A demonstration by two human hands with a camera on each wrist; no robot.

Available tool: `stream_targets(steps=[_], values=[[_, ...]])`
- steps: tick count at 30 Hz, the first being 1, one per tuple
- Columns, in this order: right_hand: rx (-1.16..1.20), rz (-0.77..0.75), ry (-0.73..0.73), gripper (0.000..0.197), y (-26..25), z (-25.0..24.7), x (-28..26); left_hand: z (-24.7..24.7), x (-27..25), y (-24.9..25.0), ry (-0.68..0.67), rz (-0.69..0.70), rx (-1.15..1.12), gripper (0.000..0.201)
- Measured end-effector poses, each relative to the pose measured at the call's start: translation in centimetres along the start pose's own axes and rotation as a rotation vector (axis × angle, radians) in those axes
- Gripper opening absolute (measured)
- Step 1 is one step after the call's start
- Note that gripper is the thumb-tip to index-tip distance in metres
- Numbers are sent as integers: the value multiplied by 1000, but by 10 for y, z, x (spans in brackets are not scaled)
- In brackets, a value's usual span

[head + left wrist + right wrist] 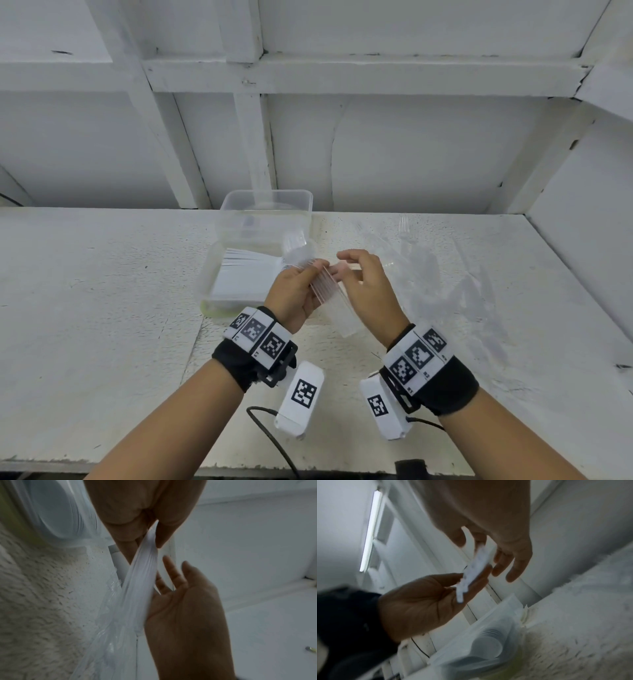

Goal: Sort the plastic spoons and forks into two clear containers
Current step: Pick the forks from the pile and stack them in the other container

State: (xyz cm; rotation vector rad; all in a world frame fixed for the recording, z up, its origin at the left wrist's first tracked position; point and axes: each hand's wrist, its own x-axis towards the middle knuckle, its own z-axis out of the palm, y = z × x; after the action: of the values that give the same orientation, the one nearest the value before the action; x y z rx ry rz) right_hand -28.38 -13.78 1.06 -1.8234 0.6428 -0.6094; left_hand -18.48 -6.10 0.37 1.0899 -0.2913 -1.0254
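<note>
My left hand [310, 279] pinches a nested stack of clear plastic spoons [325, 291] above the table, bowls pointing away and handles towards me. In the left wrist view the thumb and fingers of that left hand [145, 520] clamp the stack of spoons [140, 588]. My right hand [356, 270] lies against the handles with relaxed fingers; its palm [185, 601] faces the stack. The near clear container [209, 270] holds a row of spoons [488, 645]. The far clear container [267, 205] stands just behind it. Clear forks [404, 229] lie to the right.
A crumpled clear plastic bag [448, 287] lies on the white table [85, 291] right of my hands, with the forks at its far end. White panelled walls close off the back and the right side. A black cable [270, 438] hangs at the front edge.
</note>
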Motion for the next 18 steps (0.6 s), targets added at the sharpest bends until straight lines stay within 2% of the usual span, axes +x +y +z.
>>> stream_targets(steps=[2, 5, 9, 12, 15, 18], values=[[-225, -87, -44, 19, 5, 4, -3, -2, 5, 4, 57, 32, -52, 18], [-456, -111, -143, 44, 5, 13, -4, -1, 8, 6, 78, 68, -118, 18], [-637, -185, -152, 42, 3, 22, 6, -1, 13, 5, 79, 82, -61, 18], [-855, -227, -212, 43, 2, 25, 11, -3, 16, 7, 96, 52, -65, 17], [-859, -212, -260, 42, -3, 25, 22, -5, 18, 17, 104, 28, -42, 22], [-741, -222, -271, 39, -15, 22, 43, -14, 23, 39, 22, -8, 80, 26]])
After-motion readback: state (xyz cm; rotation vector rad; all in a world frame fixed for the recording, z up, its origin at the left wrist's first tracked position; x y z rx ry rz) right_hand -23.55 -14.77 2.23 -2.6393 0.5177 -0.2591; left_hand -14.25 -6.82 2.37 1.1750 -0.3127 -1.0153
